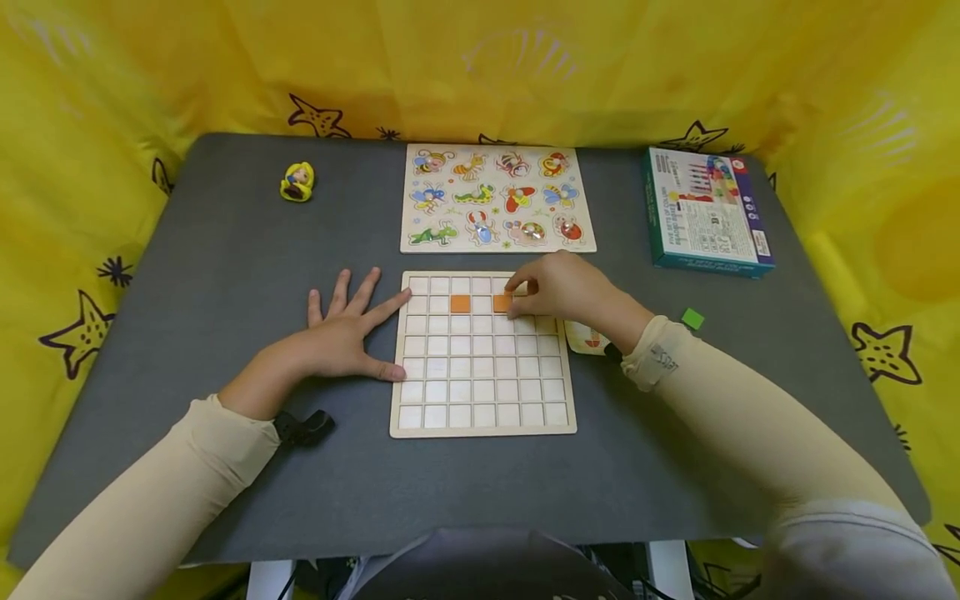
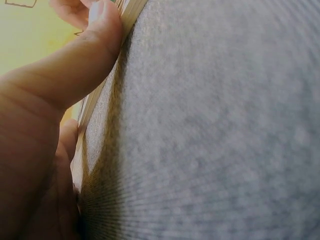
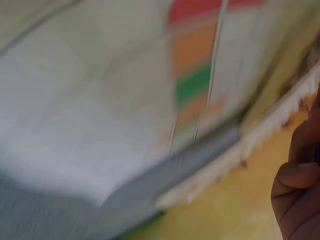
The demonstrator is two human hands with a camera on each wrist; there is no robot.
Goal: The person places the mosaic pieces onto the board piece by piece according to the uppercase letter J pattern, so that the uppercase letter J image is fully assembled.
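Observation:
A wooden grid board (image 1: 483,432) with pale square cells lies in the middle of the table. My left hand (image 1: 333,343) is spread at its left side, thumb and index fingertip touching the board's edge; the left wrist view shows the thumb (image 2: 82,62) against that edge. One orange square tile (image 1: 460,304) sits in a cell of the second row. Farther right in that row, my right hand (image 1: 562,287) pinches another orange tile (image 1: 502,303) at its cell. Partly hidden under the right wrist is a card (image 1: 585,337), its coloured blocks blurred in the right wrist view.
Behind the board lies an insect puzzle board (image 1: 498,200). A boxed game (image 1: 708,212) stands at back right, and a small yellow toy figure (image 1: 297,182) at back left. A green tile (image 1: 693,318) lies near the right forearm. Yellow cloth (image 1: 480,67) surrounds the table.

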